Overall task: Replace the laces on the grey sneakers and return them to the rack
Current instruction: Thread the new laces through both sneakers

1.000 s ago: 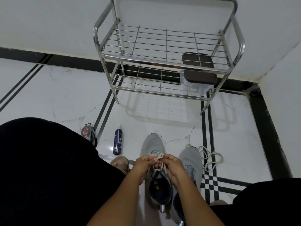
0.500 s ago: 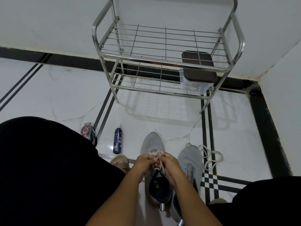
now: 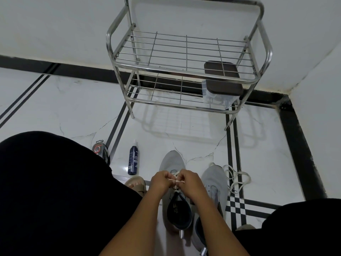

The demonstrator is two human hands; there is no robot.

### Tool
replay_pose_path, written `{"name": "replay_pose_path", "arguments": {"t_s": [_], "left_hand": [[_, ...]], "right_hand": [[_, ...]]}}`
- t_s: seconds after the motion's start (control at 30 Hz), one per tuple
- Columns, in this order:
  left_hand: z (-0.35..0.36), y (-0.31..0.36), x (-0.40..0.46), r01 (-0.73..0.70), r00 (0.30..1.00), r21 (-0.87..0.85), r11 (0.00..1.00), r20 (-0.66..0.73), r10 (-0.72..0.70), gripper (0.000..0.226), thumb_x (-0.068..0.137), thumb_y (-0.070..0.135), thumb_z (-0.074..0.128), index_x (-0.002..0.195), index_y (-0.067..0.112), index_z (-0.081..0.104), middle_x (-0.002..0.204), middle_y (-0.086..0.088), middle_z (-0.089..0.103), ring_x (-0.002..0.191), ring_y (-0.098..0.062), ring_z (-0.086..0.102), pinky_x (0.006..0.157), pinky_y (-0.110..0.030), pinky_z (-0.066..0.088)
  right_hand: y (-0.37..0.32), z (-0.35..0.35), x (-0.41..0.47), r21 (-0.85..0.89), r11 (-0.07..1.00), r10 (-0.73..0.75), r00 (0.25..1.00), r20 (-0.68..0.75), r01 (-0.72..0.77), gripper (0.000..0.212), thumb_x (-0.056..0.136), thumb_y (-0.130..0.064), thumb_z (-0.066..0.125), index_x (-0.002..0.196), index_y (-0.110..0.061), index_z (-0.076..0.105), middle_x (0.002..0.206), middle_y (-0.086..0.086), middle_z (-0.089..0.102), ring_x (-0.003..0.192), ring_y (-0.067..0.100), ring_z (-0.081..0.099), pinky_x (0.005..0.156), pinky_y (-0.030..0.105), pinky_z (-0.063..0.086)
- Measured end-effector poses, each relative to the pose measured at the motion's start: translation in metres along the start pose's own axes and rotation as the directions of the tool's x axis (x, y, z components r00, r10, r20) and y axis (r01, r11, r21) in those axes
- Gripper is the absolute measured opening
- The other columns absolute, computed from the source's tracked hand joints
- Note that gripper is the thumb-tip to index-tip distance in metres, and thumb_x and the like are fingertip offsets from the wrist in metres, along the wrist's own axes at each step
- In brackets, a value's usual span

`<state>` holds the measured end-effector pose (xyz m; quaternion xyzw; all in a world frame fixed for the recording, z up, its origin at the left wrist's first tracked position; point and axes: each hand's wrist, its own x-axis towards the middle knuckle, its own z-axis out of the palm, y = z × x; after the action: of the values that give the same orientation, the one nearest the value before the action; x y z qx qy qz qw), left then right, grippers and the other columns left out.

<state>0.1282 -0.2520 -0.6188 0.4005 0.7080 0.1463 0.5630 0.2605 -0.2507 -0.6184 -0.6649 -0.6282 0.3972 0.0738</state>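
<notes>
From the head camera, the left hand (image 3: 161,182) and the right hand (image 3: 190,182) meet over the left grey mesh sneaker (image 3: 174,193), their fingers (image 3: 181,179) curled and pinching the white lace (image 3: 176,175) at its eyelets. The sneaker stands on the white marble floor (image 3: 73,111), toe pointing away beyond the fingers. Just right of the fingers stands the second grey sneaker (image 3: 214,183), with a loose white lace (image 3: 237,179) coiled on the floor at its far side. Left of the fingers lies a dark blue spray bottle (image 3: 133,159). Well beyond the fingers, bare floor separates the shoes from the steel wire shoe rack (image 3: 184,56), which stands against the wall; a brown-lidded clear box (image 3: 222,80) sits at the right edge of its lower shelf.
</notes>
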Motion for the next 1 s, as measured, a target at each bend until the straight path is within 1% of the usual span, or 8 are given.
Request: {"name": "replay_pose_path", "arguments": {"t_s": [0.17,0.33,0.4,0.57,0.7,0.8,0.87,1.0], "left_hand": [[0.003,0.001,-0.002,0.015,1.0,0.007,1.0,-0.001,-0.015,0.011,0.088,0.013,0.062,0.084,0.023,0.057,0.102,-0.004,0.067,0.097,-0.02,0.064,0.085,-0.029,0.051],[0.01,-0.007,0.007,0.091,0.992,-0.1,0.991,0.095,-0.082,0.021,0.093,0.024,0.044,0.104,0.015,0.06,0.104,-0.009,0.066,0.098,-0.025,0.064,0.092,-0.041,0.052],[0.008,0.0,0.001,0.154,0.983,-0.194,0.969,0.127,-0.131,0.035,0.092,0.03,0.038,0.114,0.014,0.06,0.108,-0.01,0.066,0.098,-0.026,0.063,0.089,-0.039,0.053],[0.005,0.003,-0.005,0.344,0.931,-0.574,0.743,0.31,-0.192,0.025,0.096,0.024,0.048,0.104,0.011,0.068,0.091,-0.008,0.068,0.077,-0.019,0.062,0.065,-0.027,0.048],[0.009,0.0,-0.004,0.376,0.926,-0.743,0.554,0.287,-0.244,0.019,0.096,0.014,0.053,0.098,0.004,0.069,0.074,-0.009,0.07,0.067,-0.021,0.064,0.057,-0.03,0.051],[0.006,-0.01,-0.001,0.304,0.917,-0.891,0.337,0.179,-0.355,0.026,0.098,0.008,0.049,0.075,0.002,0.06,0.045,-0.006,0.062,0.037,-0.013,0.059,0.037,-0.024,0.05],[0.006,-0.02,0.002,0.262,0.892,-0.92,0.291,0.116,-0.438,0.027,0.099,0.008,0.05,0.073,0.003,0.056,0.037,-0.002,0.057,0.029,-0.01,0.054,0.03,-0.019,0.044],[0.008,-0.022,0.001,0.214,0.909,-0.909,0.358,0.051,-0.414,0.022,0.095,0.001,0.053,0.115,0.001,0.06,0.055,-0.003,0.066,0.054,-0.014,0.062,0.042,-0.02,0.052]], "right_hand": [[-0.004,0.017,-0.014,-0.28,0.951,-0.159,0.984,-0.081,0.131,0.006,0.093,-0.014,0.05,0.099,-0.017,0.049,0.106,0.002,0.049,0.076,0.015,0.044,0.063,0.029,0.035],[0.003,0.025,-0.019,-0.304,0.945,-0.178,0.971,-0.16,0.123,0.012,0.094,-0.015,0.047,0.105,-0.018,0.049,0.106,-0.002,0.045,0.075,0.012,0.043,0.061,0.028,0.037],[0.004,0.026,-0.018,-0.194,0.976,-0.134,0.971,-0.199,0.094,0.009,0.093,-0.017,0.048,0.101,-0.02,0.052,0.103,-0.004,0.047,0.08,0.014,0.048,0.065,0.031,0.043],[0.009,0.026,-0.009,0.226,0.974,0.085,0.969,-0.23,-0.032,0.012,0.084,-0.016,0.066,0.078,-0.025,0.062,0.1,-0.005,0.055,0.092,0.012,0.057,0.076,0.025,0.047],[0.012,0.024,-0.008,0.504,0.846,0.292,0.943,-0.161,-0.176,0.011,0.081,-0.02,0.074,0.074,-0.02,0.064,0.094,0.0,0.065,0.086,0.014,0.062,0.073,0.021,0.048],[0.025,0.02,-0.011,0.651,0.676,0.549,0.826,-0.132,-0.345,0.011,0.083,-0.021,0.072,0.082,-0.011,0.067,0.087,0.006,0.07,0.083,0.025,0.064,0.075,0.033,0.053],[0.037,0.018,-0.013,0.662,0.595,0.668,0.738,-0.093,-0.455,0.015,0.084,-0.023,0.07,0.084,-0.008,0.066,0.086,0.009,0.069,0.084,0.029,0.064,0.076,0.035,0.054],[0.039,0.02,-0.005,0.723,0.53,0.595,0.802,0.054,-0.443,0.02,0.085,-0.02,0.066,0.093,-0.001,0.066,0.08,0.01,0.068,0.074,0.025,0.062,0.069,0.035,0.055]]}}
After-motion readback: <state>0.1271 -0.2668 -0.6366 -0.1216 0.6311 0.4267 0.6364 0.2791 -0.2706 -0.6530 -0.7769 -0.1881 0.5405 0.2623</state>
